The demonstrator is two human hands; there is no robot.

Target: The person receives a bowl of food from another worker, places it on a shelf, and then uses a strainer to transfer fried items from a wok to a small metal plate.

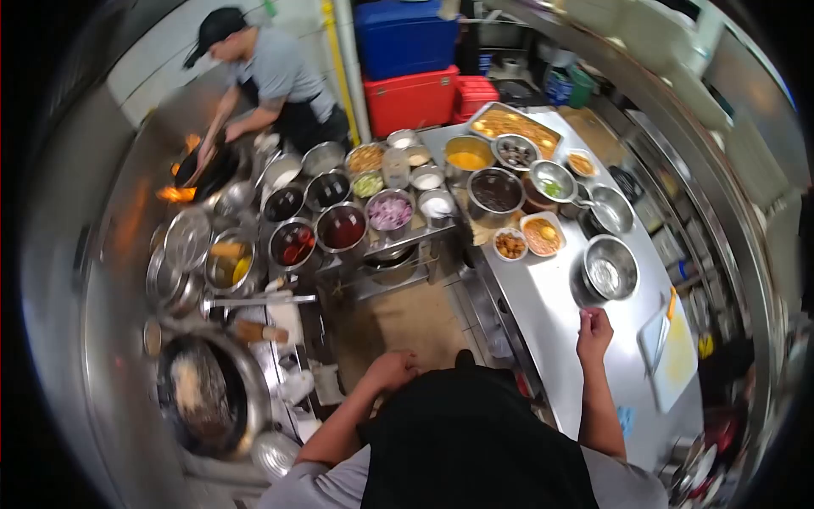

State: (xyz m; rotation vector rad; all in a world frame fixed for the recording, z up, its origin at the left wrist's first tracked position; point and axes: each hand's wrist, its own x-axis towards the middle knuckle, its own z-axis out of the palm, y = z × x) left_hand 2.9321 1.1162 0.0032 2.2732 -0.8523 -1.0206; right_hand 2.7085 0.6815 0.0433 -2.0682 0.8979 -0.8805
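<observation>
My right hand [595,332] is raised over the steel counter [543,314], its fingers curled into a pinch; whatever they hold, if anything, is hidden. Just beyond its fingertips stands a steel mixing bowl [610,268], apart from the hand as far as I can tell. Close to the front of my black apron [466,433], my left hand [393,371] hangs over the floor gap with its fingers loosely curled in and nothing visible in them. To the right of my right hand, a knife with an orange handle [671,303] lies on a white cutting board [685,360].
A co-worker [288,81] handles a flaming wok [212,170] at the far left. A large wok [203,394] sits nearer on the left. Pots of chopped onion [390,210] and dark red sauce [342,226] stand ahead. A small bowl of browned pieces [510,244] is on the counter.
</observation>
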